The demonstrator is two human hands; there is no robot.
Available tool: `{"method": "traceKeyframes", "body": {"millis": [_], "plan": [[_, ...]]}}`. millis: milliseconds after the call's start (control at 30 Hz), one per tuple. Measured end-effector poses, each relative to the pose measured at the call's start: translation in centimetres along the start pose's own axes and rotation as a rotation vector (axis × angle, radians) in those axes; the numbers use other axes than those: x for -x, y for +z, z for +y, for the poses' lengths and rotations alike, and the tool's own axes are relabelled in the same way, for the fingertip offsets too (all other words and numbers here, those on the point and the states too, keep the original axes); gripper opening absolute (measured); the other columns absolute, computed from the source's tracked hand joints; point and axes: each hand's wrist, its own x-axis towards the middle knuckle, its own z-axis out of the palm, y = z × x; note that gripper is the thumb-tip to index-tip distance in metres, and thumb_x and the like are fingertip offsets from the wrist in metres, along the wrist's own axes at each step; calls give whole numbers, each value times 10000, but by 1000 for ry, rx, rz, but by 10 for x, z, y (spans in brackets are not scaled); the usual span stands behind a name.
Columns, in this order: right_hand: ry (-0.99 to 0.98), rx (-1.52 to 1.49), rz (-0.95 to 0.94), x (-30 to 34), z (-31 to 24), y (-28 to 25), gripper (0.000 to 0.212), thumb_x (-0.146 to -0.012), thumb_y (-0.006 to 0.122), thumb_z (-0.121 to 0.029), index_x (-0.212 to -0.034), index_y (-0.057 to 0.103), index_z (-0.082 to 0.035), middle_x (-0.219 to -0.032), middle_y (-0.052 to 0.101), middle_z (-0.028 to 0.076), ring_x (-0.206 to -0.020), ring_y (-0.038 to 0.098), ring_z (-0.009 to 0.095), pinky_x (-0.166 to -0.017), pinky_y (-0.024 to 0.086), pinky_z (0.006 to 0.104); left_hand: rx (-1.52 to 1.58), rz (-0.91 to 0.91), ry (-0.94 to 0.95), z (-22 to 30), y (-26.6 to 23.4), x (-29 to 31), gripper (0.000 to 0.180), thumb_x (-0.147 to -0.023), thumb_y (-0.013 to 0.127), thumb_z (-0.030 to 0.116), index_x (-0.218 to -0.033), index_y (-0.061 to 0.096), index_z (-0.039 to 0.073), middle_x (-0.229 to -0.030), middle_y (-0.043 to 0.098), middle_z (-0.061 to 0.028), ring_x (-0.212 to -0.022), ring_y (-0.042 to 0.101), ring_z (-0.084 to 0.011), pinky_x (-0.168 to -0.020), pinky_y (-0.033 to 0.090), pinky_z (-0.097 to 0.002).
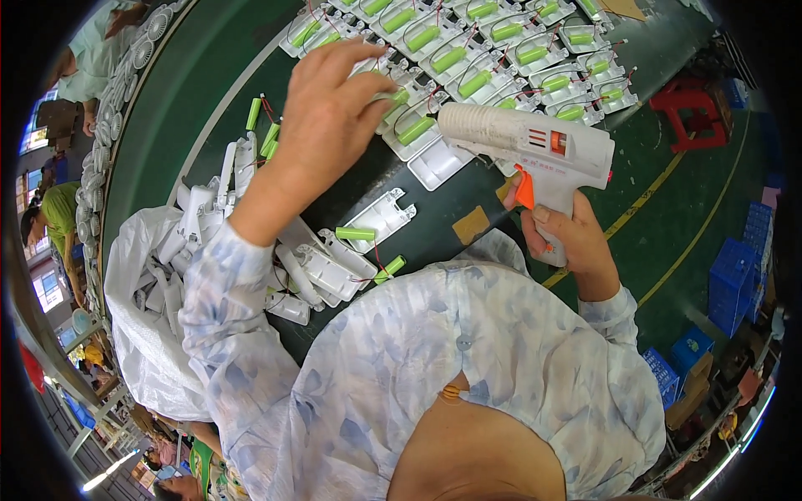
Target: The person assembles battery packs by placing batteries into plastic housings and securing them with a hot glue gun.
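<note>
My right hand (568, 238) grips the handle of a white glue gun (535, 146) with an orange trigger, its nozzle pointing left over the rows of housings. My left hand (330, 108) reaches forward over the dark green table (209, 92), fingertips pinching a white plastic housing with a green battery cell (399, 98). Beside it lie several white housings, each with a green cylindrical cell and red wires (476, 63). An empty white housing (380, 219) and a loose green cell (355, 234) lie nearer to me.
A heap of white plastic parts (200, 242) spills from a white bag (142, 334) at my left. Loose green cells (263, 129) lie beside it. A red stool (693, 113) and blue crates (735, 275) stand on the floor at right. Other people work at far left.
</note>
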Motion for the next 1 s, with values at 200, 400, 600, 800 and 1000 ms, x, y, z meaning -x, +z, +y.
{"method": "traceKeyframes", "body": {"millis": [200,400,600,800,1000], "plan": [[16,11,-3,-5,3,0,298,-926,564,-129,-1178,547,29,-1031,621,93,-575,514,106,-521,424,252,53,-351,-280,-1,-45,32,88,-799,710,73,-873,686,32,-871,661,-111,-840,639,-314,-754,489,-401],[49,38,6,7,6,-3,258,-931,578,-136,-1132,559,23,-941,589,56,-555,499,102,-504,403,257,-129,-528,-306,3,-59,59,81,-776,714,69,-851,703,43,-824,644,-107,-784,640,-309,-707,494,-413],[39,92,24,8,8,-6,454,-917,630,-282,-1235,511,19,-1029,629,98,-535,513,102,-477,435,245,84,-573,-241,20,-57,63,106,-738,724,68,-837,691,49,-806,626,-106,-804,631,-318,-706,496,-433],[-21,61,40,16,-7,-1,477,-884,606,-231,-1263,532,49,-1194,640,136,-560,536,112,-511,434,254,232,-703,-35,47,-47,73,165,-743,684,69,-906,686,91,-853,567,-74,-873,590,-264,-742,453,-386],[91,133,-7,34,-6,-11,586,-878,676,-314,-1316,483,25,-1153,626,139,-535,542,95,-461,433,233,12,-721,98,53,-35,83,172,-791,587,93,-934,681,74,-839,546,-61,-854,563,-229,-743,429,-342]]}}
